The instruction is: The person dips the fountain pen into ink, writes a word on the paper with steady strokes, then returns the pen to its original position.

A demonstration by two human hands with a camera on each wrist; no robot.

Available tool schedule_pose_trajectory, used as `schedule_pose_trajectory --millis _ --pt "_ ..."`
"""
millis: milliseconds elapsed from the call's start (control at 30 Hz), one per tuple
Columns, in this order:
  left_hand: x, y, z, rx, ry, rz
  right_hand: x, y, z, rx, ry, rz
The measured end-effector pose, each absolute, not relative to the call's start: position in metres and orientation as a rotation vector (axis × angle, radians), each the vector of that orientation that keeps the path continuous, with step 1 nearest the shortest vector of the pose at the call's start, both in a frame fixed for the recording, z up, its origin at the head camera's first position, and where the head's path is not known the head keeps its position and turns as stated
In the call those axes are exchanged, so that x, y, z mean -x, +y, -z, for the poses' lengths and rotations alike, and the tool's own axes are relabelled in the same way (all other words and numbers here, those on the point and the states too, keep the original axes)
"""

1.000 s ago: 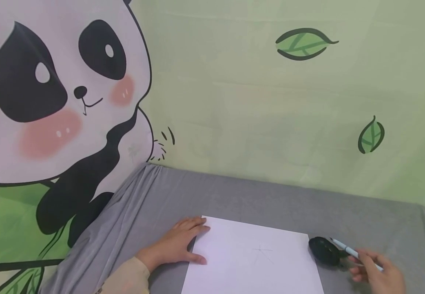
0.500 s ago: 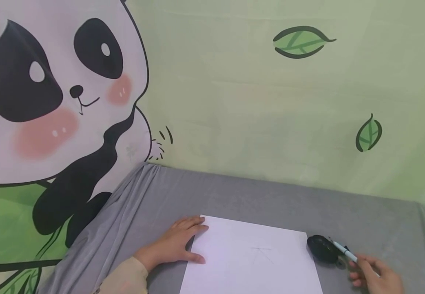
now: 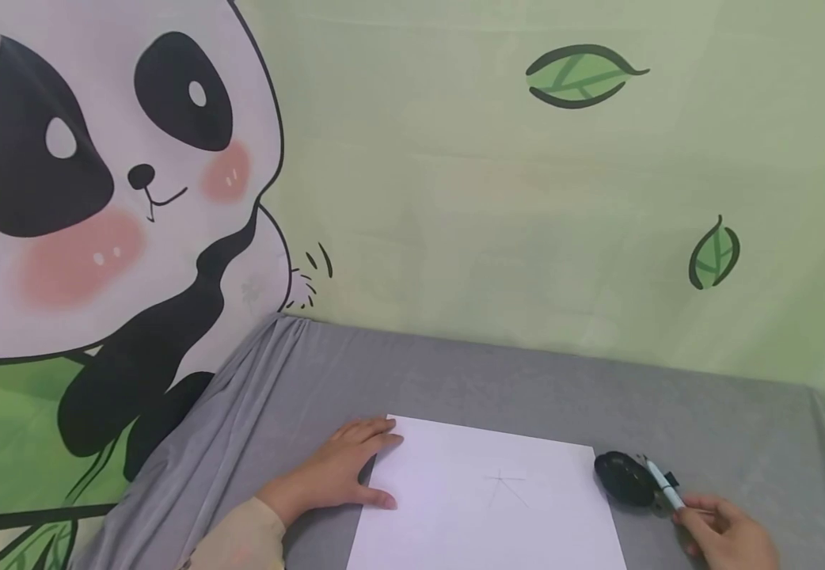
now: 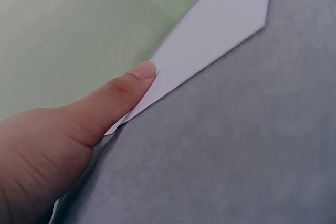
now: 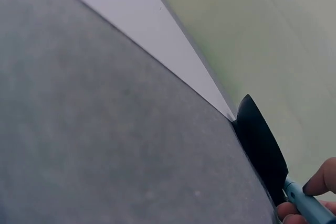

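A white sheet of paper (image 3: 448, 522) lies on the grey cloth, with a few thin crossing lines (image 3: 501, 479) drawn near its middle. My left hand (image 3: 344, 467) rests on the sheet's left edge, fingers spread and thumb on the paper. In the left wrist view, the thumb (image 4: 123, 85) presses along that edge. To the right of the sheet, my right hand (image 3: 729, 530) pinches a light blue pen (image 3: 664, 484). The pen's far end is beside a black rounded object (image 3: 625, 479) at the paper's right edge; whether they touch I cannot tell.
Grey cloth (image 3: 469, 368) covers the table up to the back wall. Behind it hangs a pale green backdrop (image 3: 455, 198) printed with leaves and a large panda (image 3: 241, 237). The cloth is gathered in folds at the left corner.
My right hand has shifted slightly left and the pen has turned steeper beside the black object. The left hand stays on the paper. The whole head view has drifted slightly.
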State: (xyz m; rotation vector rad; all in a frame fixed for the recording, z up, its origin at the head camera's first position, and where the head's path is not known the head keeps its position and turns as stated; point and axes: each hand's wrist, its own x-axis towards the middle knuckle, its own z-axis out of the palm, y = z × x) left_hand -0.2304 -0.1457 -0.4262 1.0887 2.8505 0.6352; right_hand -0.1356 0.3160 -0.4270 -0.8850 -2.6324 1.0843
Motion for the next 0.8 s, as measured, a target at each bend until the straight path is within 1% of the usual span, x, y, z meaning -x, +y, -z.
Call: schedule_pose_trajectory --millis 167,467,800 --pt "0.2299 -0.1459 0.4263 -1.077 2.843 -0.644 0.1367 0.3162 0.4285 0.878 -2.651 -1.051" --pt "0.2309 -0.1457 0.4263 -1.079 2.852 -0.641 0.1370 0.3104 0.4238 0.944 -2.722 -0.923" --pt "0.2307 -0.1454 0.4266 -1.087 2.861 -0.634 0.1367 0.3132 0.4213 0.901 -2.785 -0.839"
